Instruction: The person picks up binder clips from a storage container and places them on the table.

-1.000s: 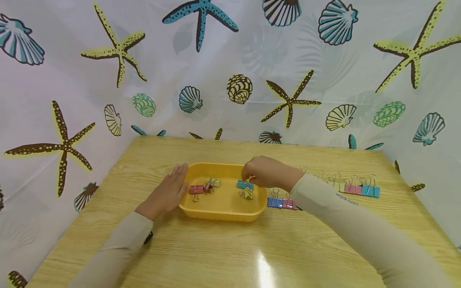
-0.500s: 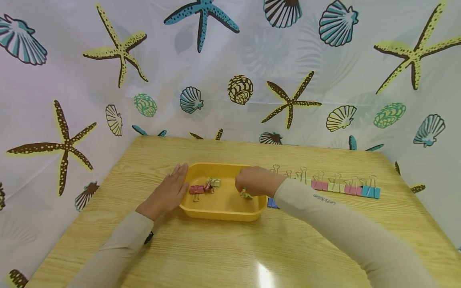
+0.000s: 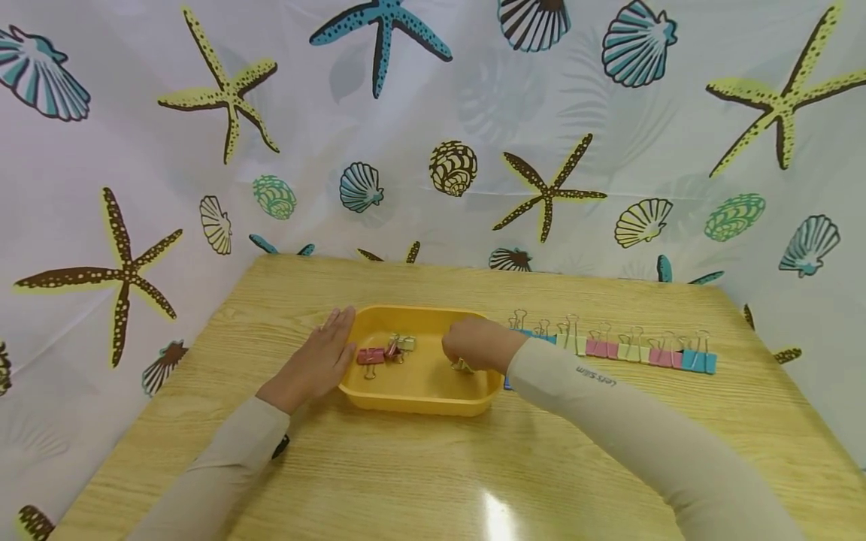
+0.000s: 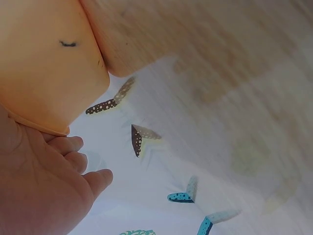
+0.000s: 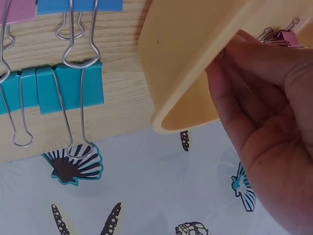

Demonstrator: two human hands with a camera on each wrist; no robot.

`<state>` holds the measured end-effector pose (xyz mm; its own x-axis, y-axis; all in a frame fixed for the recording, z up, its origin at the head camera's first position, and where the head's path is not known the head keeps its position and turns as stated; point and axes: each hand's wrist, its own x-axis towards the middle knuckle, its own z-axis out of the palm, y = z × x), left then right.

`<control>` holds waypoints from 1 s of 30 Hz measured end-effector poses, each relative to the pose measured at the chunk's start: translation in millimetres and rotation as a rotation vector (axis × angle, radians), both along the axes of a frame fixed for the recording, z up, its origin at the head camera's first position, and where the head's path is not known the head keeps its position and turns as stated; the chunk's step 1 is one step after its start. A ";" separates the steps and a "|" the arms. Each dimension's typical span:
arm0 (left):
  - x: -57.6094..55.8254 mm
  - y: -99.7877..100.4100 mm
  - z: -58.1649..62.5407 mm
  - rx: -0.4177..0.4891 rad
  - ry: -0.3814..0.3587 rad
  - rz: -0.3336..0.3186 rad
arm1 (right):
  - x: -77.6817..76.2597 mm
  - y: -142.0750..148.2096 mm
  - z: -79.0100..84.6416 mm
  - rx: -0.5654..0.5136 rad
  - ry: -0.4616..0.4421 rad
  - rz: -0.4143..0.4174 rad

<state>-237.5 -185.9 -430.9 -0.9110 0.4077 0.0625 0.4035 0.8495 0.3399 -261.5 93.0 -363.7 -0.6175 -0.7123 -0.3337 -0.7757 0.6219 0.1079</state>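
A yellow plastic tray (image 3: 414, 408) sits on the table. My left hand (image 3: 313, 370) rests against its left side with fingers extended; the left wrist view shows these fingers (image 4: 73, 144) at the rim. Inside the tray, my right hand (image 3: 482, 344) has thumb and fingers drawn together. At the fingertips in the right wrist view shows a bit of wire handle (image 5: 222, 52), pinched there; the clip's body is hidden. Just below that hand is a yellow binder clip (image 3: 463, 367), partly covered. Pink binder clips (image 3: 370, 356) and a pale yellow one (image 3: 406, 343) lie at the tray's left.
Right of the tray, a row of upright binder clips (image 3: 634, 352) in blue, yellow and pink runs along the table (image 3: 406, 481). A nearer blue clip (image 3: 508, 382) is mostly behind the right sleeve (image 3: 609, 406). A patterned curtain (image 3: 406, 150) stands behind and at both sides.
My right hand has moved left and down into the tray, covering the blue binder clip that was visible before. More of the back row is uncovered. The left hand has stayed at the tray.
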 end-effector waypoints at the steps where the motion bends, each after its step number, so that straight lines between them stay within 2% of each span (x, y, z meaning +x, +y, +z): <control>1: 0.0 0.2 0.2 -0.002 0.000 -0.001 | 0.0 -0.5 -0.7 0.006 0.002 -0.003; 10: -2.0 0.4 0.5 -0.011 0.006 -0.004 | -0.8 1.3 -4.5 0.014 0.030 -0.023; 17: -3.4 0.2 0.4 -0.021 0.008 -0.004 | -1.1 7.0 -5.9 0.042 0.093 -0.018; 24: -2.4 0.5 1.4 -0.021 -0.011 -0.001 | -0.7 8.1 -2.8 0.036 -0.001 -0.107; 27: -2.4 0.3 1.2 -0.025 -0.013 0.000 | -0.8 9.8 -1.0 0.018 -0.019 -0.093; 30: -2.5 0.2 0.6 -0.020 -0.014 -0.001 | -1.7 12.4 -0.1 -0.063 -0.076 -0.094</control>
<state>-240.0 -185.8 -430.3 -0.9114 0.4094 0.0417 0.3995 0.8560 0.3282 -263.3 105.4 -363.9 -0.6571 -0.6735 -0.3386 -0.7182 0.6957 0.0099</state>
